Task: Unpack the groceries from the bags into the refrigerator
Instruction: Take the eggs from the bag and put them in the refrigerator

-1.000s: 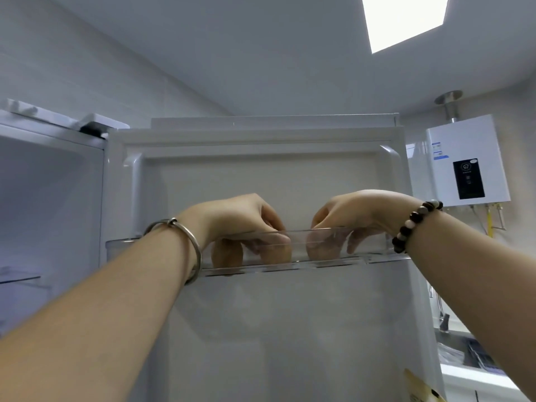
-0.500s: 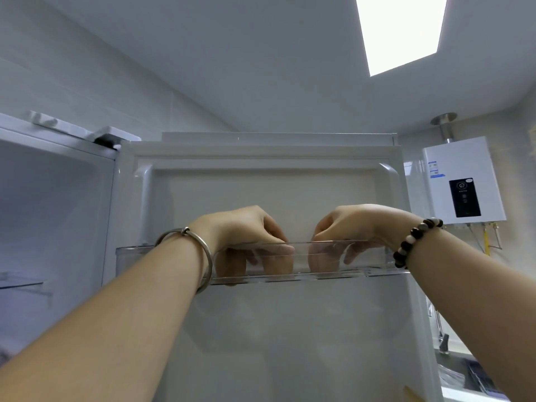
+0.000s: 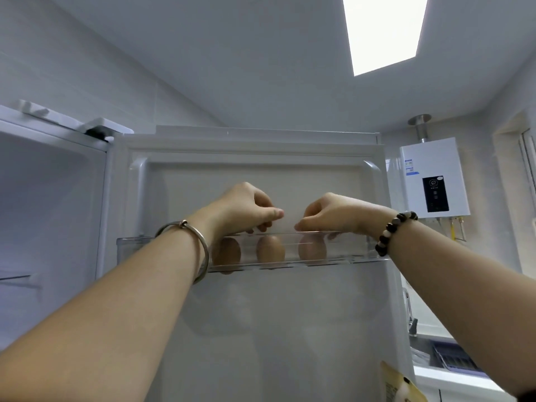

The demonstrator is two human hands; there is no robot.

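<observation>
Bright ceiling panel (image 3: 385, 30) glares overhead; soft focus, edges bowed.

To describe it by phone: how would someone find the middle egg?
Find the open fridge door, then the clear shelf high on it. Three brown eggs stand in a row; the middle egg, flanked by the others, sits below where left hand and right hand nearly meet.
</observation>
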